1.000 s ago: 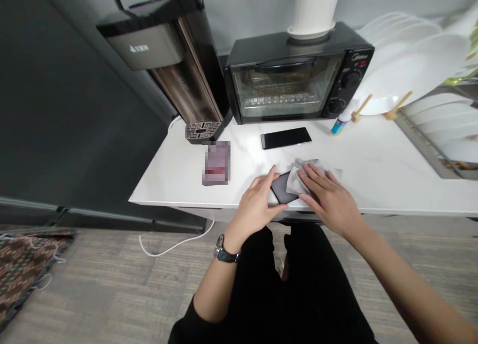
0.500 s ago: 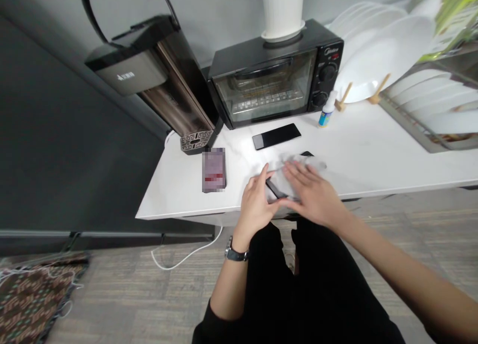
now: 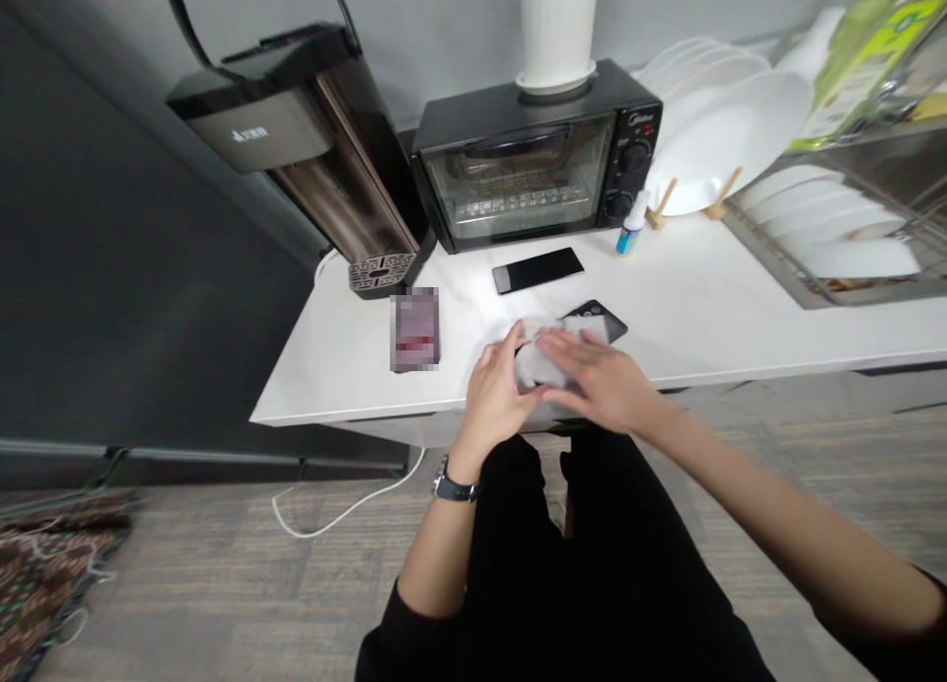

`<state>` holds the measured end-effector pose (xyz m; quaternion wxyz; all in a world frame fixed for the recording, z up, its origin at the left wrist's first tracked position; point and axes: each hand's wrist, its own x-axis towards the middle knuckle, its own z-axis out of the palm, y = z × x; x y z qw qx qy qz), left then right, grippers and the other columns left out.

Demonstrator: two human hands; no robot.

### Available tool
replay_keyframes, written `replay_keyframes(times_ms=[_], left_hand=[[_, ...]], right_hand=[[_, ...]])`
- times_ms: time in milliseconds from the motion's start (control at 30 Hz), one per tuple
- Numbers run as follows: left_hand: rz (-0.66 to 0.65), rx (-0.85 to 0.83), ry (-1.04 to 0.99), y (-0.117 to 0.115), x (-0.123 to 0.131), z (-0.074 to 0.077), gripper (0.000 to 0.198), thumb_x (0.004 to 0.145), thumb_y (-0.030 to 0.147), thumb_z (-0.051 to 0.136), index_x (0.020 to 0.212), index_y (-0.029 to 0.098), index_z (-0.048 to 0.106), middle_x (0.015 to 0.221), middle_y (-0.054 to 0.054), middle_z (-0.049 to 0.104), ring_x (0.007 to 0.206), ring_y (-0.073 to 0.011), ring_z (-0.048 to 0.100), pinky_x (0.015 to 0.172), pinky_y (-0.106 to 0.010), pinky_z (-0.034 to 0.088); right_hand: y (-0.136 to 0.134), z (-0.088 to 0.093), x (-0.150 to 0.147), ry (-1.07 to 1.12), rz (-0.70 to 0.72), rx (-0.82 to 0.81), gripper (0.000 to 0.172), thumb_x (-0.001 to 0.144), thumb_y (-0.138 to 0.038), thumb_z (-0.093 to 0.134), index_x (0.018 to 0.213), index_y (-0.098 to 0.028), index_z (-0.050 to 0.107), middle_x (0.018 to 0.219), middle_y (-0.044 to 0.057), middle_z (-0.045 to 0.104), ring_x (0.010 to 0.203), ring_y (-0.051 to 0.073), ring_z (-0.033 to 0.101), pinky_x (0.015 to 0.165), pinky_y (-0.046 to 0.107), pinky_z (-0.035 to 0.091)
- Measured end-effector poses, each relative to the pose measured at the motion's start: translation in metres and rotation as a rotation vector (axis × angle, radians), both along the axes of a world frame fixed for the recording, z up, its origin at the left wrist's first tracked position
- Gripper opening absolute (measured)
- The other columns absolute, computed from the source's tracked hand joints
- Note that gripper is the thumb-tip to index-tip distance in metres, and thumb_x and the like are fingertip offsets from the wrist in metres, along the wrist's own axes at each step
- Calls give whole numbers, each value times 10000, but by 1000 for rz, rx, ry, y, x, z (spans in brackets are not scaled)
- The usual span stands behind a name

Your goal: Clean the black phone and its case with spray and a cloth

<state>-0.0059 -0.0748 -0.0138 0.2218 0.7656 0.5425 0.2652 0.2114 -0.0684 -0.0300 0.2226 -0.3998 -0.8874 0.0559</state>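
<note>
One phone (image 3: 614, 328) slants away rightward, its near end clasped by the left hand (image 3: 494, 391), the right hand (image 3: 601, 378) flat on the cloth (image 3: 534, 368) over it.

One left hand (image 3: 494, 394) and one right hand (image 3: 603, 384) were counted | two phones (image 3: 539, 270) (image 3: 613, 325), one cloth (image 3: 537, 368) and one pixelated purple item (image 3: 416, 329) were logged | one oven (image 3: 518, 184), two oven knobs (image 3: 633, 157) (image 3: 619, 205), one dispenser (image 3: 347, 169), one spray bottle (image 3: 631, 228), one white pot (image 3: 558, 26), one wristwatch (image 3: 453, 487) and two wooden pegs (image 3: 661, 206) (image 3: 723, 195) were tallied | plates (image 3: 769, 134) could not be counted exactly.

One head-worn view, forward and down at both hands (image 3: 608, 380)
</note>
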Motion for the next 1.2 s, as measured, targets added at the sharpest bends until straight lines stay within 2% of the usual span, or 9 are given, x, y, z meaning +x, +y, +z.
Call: replay_keyframes(times_ms=[100, 267, 400, 533, 667, 833, 967, 1133, 1200], left_hand=[[-31, 22, -17, 0, 1, 0, 1027, 867, 362, 835, 1695, 285, 232, 1569, -60, 610, 1366, -334, 535, 1191, -533, 460], [0, 7, 3, 0, 2, -3, 1005, 860, 302, 816, 1691, 234, 255, 1519, -98, 641, 1357, -322, 555, 1171, -506, 476], [5, 38, -1, 1, 5, -3, 1010, 859, 377, 842, 1681, 252, 269, 1539, -82, 637, 1354, -336, 555, 1181, -528, 459], [16, 23, 42, 1, 6, -3, 955, 878, 311, 802, 1676, 205, 288, 1508, -119, 652, 1342, -338, 570, 1150, -517, 481], [8, 48, 18, 1, 6, -3, 963, 876, 370, 824, 1670, 246, 293, 1542, -69, 639, 1353, -336, 557, 1178, -522, 457], [15, 34, 23, 1, 7, -2, 981, 860, 274, 829, 1676, 229, 287, 1555, -67, 632, 1346, -310, 566, 1181, -470, 462], [39, 43, 23, 0, 9, -2, 1008, 853, 385, 869, 1670, 256, 294, 1547, -51, 639, 1342, -333, 566, 1180, -502, 456], [70, 15, 71, 1, 10, -2, 1001, 859, 362, 860, 1672, 202, 298, 1516, -120, 648, 1340, -335, 580, 1154, -490, 484], [75, 29, 55, 1, 10, -2, 1010, 854, 382, 870, 1671, 217, 297, 1527, -106, 643, 1350, -332, 571, 1168, -494, 474]], right_hand=[[2, -1, 9, 12, -245, 67, 787, 1074, -659, 385, 1663, -136, 400, 1667, 200, 459, 1564, 381, 442, 1237, 673, 425], [-3, 0, 5, -45, 112, -29, 885, 1023, -750, 433, 1654, -131, 407, 1684, 166, 449, 1580, 296, 438, 1303, 560, 390], [2, 2, 6, -16, -200, 35, 768, 1083, -674, 317, 1597, -135, 505, 1670, 189, 461, 1571, 383, 432, 1237, 699, 408], [1, 0, 1, -34, 97, 0, 892, 1002, -776, 452, 1628, -141, 454, 1685, 171, 453, 1581, 317, 435, 1302, 583, 377], [4, -1, 3, -37, -182, 31, 665, 1102, -590, 363, 1587, -165, 526, 1673, 159, 478, 1576, 377, 431, 1254, 685, 388], [4, -4, 3, -53, 104, 18, 827, 1031, -737, 424, 1638, -176, 455, 1672, 146, 485, 1570, 310, 456, 1323, 577, 336], [11, -7, 7, -23, -244, 50, 775, 1084, -663, 316, 1645, -143, 441, 1688, 176, 448, 1582, 386, 420, 1273, 667, 360], [11, -8, -1, -64, 7, 33, 919, 1027, -769, 366, 1693, -137, 336, 1732, 166, 368, 1615, 332, 375, 1320, 587, 325], [14, -6, 1, -57, -139, 29, 859, 1056, -733, 305, 1682, -149, 368, 1709, 165, 414, 1597, 350, 404, 1303, 623, 336]])
